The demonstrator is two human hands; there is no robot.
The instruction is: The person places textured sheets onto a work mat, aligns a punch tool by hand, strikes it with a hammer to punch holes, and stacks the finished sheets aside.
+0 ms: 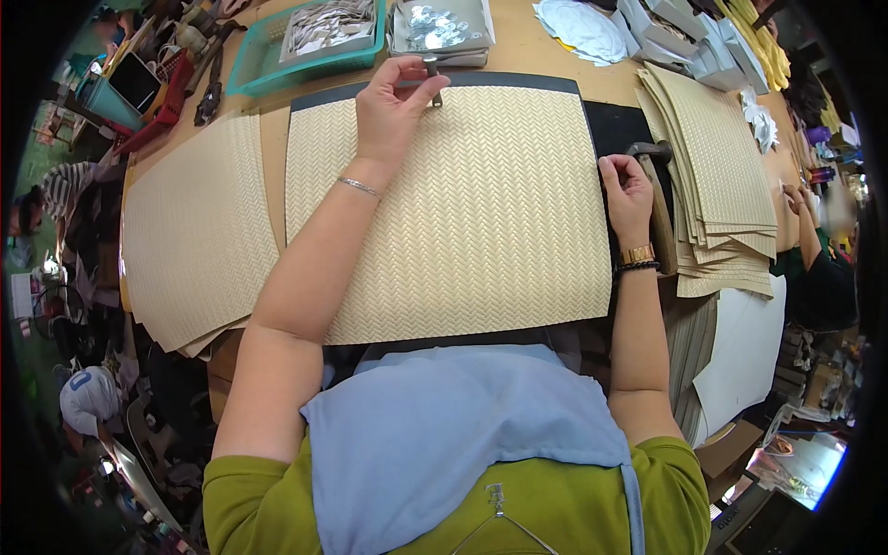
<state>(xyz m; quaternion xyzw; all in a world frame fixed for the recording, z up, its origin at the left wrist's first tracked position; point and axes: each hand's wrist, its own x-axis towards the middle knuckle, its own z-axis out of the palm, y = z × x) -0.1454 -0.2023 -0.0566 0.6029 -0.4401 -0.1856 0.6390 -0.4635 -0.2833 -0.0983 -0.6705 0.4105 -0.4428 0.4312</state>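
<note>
A cream sheet embossed with a herringbone weave (462,213) lies in front of me over a dark board (532,82), whose far edge shows. Near the sheet's far edge, my left hand (396,97) pinches a short metal punch (432,68) between thumb and fingers, held about upright. At the sheet's right edge is my right hand (629,190), its fingers curled in and the thumb by the edge. What those fingers hold, if anything, is hidden. Just beside that hand lies a hammer (660,199), partly covered by the wrist.
More cream sheets are stacked left (199,227) and right (717,166). At the back stand a teal basket (250,69) of small pieces and a white box (462,42) of shiny metal discs. Another person's hand (795,196) is at the far right.
</note>
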